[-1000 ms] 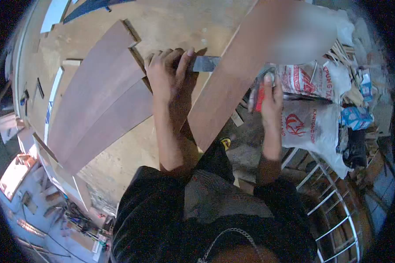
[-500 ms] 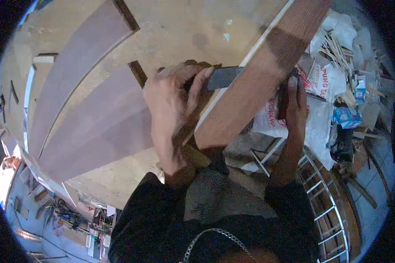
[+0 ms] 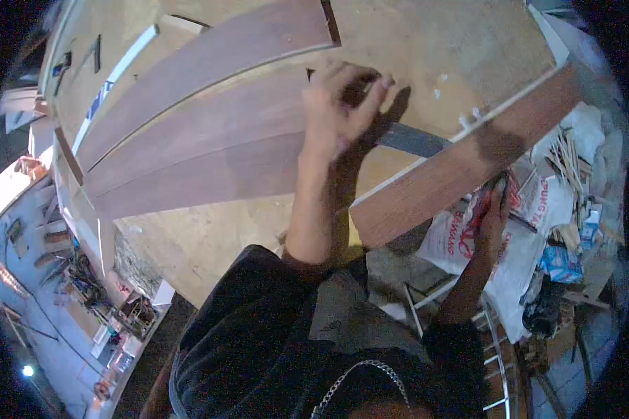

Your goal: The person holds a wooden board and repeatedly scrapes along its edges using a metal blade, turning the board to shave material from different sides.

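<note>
My left hand (image 3: 339,108) is raised above the table, its thumb and curled fingers apart with nothing visible between them. A dark grey flat strip (image 3: 419,141) lies below and to the right of it, one end reaching the long reddish-brown wooden board (image 3: 461,157). This board lies slantwise along the table edge, its pale edge facing the strip. My right hand (image 3: 495,209) is at the board's near right side, fingertips up against its edge. Those fingers are dark and partly hidden, so whatever they hold cannot be made out.
Curved purplish-brown panels (image 3: 210,157) lie on the plywood table (image 3: 426,42) to the left. White printed sacks (image 3: 517,258), thin wood sticks (image 3: 565,160) and a blue box (image 3: 562,264) are on the right. A metal ladder (image 3: 496,363) lies below them.
My left hand has let go of the dark strip and lifted away. The strip stays by the board. The view has turned, and my right hand remains at the board's right side.
</note>
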